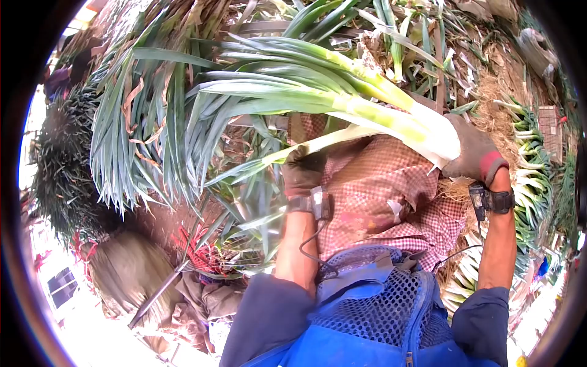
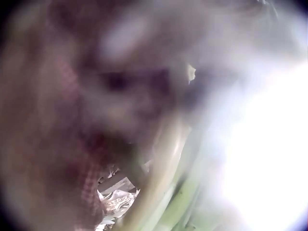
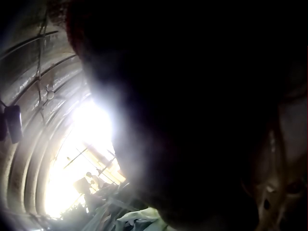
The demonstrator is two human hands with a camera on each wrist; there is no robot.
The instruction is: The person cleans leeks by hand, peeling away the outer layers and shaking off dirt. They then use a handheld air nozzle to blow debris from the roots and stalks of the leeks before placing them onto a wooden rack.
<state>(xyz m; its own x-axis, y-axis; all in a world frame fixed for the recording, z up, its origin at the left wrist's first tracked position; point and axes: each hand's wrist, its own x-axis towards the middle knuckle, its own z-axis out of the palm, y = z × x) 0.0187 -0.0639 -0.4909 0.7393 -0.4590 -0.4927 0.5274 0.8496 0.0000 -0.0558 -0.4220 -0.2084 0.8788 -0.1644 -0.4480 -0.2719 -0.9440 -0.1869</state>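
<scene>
A bunch of leeks [image 1: 391, 122] lies across in front of me, pale root ends to the right and long green leaves fanning left. My right hand [image 1: 474, 150], in a dark glove with a red cuff, grips the bunch at its root ends. The gloved left hand [image 1: 304, 171] holds a thinner, separate leek stalk [image 1: 330, 140] just below the bunch. In the left wrist view that pale stalk [image 2: 166, 163] runs past the blurred glove. Dark shadow hides the right hand's fingers in the right wrist view.
A checkered cloth [image 1: 367, 189] covers my lap. Rows of leeks [image 1: 531, 177] lie on straw at right; a dark leafy heap [image 1: 67, 153] stands at left. Near the left arm are a metal rod [image 1: 159, 293], red twine [image 1: 199, 248] and a draped sack [image 1: 131, 269].
</scene>
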